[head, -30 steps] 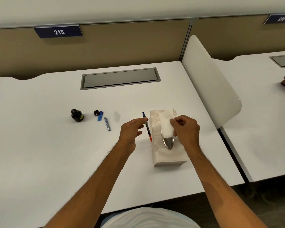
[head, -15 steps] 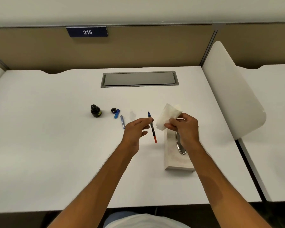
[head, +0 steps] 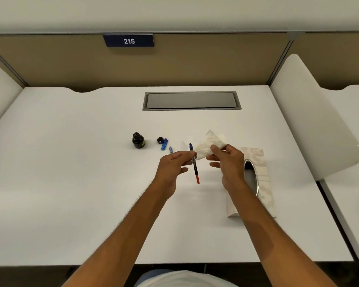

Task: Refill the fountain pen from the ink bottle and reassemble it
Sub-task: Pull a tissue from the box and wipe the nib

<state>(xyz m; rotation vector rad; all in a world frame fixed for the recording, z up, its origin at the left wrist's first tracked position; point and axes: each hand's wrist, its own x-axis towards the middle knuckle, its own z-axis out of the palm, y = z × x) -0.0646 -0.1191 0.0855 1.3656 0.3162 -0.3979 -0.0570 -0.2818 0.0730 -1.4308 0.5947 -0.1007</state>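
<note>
Since the pen (head: 195, 168) is pinched between the thumb and fingertips of the left hand (head: 172, 166) with its long axis running almost straight away from the person, nib (head: 190, 145) at the far end and the red end nearest the body, the coming move turns on the small gap between that nib and the tissue (head: 208, 145). The tissue is gripped by the curled fingers and thumb of the right hand (head: 228, 162) and fans out beyond that hand. Its near corner comes up against the pen's shaft, though I cannot tell whether the two touch. The pen stands between the two hands, and the nib pokes out past the left fingertips, just to the left of the tissue. Wiping the nib looks like the step in hand, and for that the right hand is the nearer one: it would only have to carry the tissue a little leftward. The ink bottle (head: 137, 140), which appears uncapped, stands beyond and to the left of the left hand. The bottle cap (head: 160, 140), a blue pen part (head: 164, 144) and a short grey part (head: 170, 149) lie between the bottle and the pen. The tissue box (head: 257, 162) lies just right of the right hand.
</note>
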